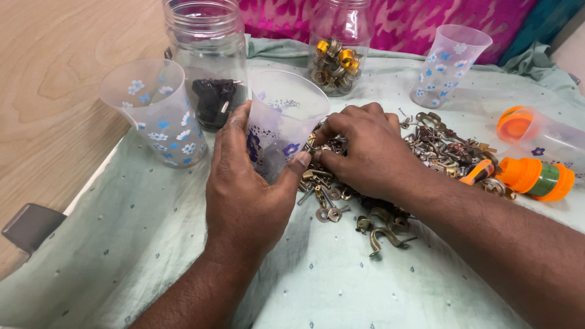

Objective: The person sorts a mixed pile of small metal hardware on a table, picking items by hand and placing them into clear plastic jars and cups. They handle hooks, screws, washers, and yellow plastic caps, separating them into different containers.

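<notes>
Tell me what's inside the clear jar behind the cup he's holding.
The clear jar holds black parts, with a metal prong showing. The left hand and its floral cup cover the jar's lower right, so anything there is hidden.

Stuff we can't really make out here

Our right hand [365, 149] covers whatever bit it's pinching in the metal hardware pile [426, 152], so we can't tell which piece it is. Our left hand [247, 189] hides the near side of the plastic cup [283, 116]. Both jars [210, 42] lose their tops at the frame edge, the orange-lidded container [536, 143] runs off the right, and the black thing [214, 100] in one jar is too murky to name.
</notes>
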